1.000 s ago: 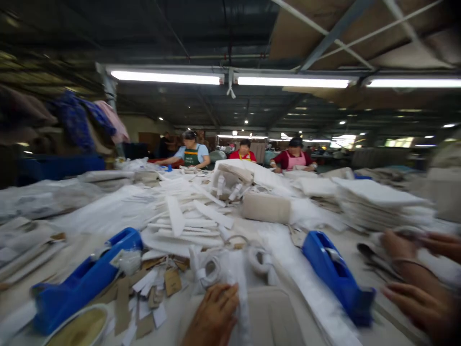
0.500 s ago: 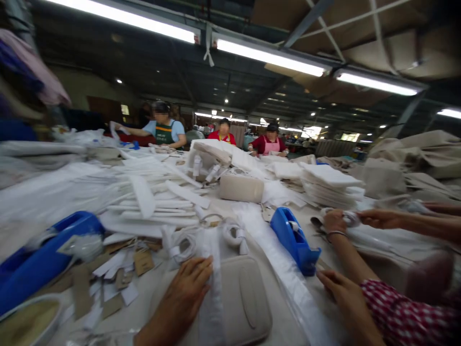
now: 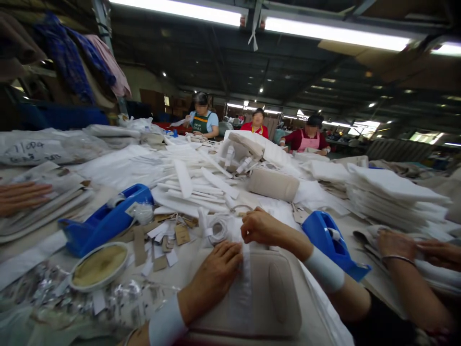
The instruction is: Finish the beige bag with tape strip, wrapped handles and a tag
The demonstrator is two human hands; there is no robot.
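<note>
A beige padded fabric piece point(image 3: 270, 288) with a stitched oval lies in front of me, a whitish strip point(image 3: 240, 302) running lengthwise across it. My left hand point(image 3: 218, 269) rests flat on the fabric and the strip's left edge, fingers stretched out. At the strip's far end, my right hand point(image 3: 261, 228) is closed in a pinch; whatever its fingertips hold is too small to make out. Just beyond my left hand sits a coiled white cord point(image 3: 217, 229). A blue tape dispenser point(image 3: 333, 242) stands to the right of my right forearm.
Another blue tape dispenser point(image 3: 108, 218), a round dish point(image 3: 100, 266) and scattered paper tags point(image 3: 167, 240) are on the left. White foam sheets point(image 3: 190, 192) pile up ahead. Co-workers' hands are at the left edge and at right; several people work across the table.
My right hand has moved left from beside the right tape dispenser to the strip's far end. My left hand stays on the fabric. The camera view has turned left.
</note>
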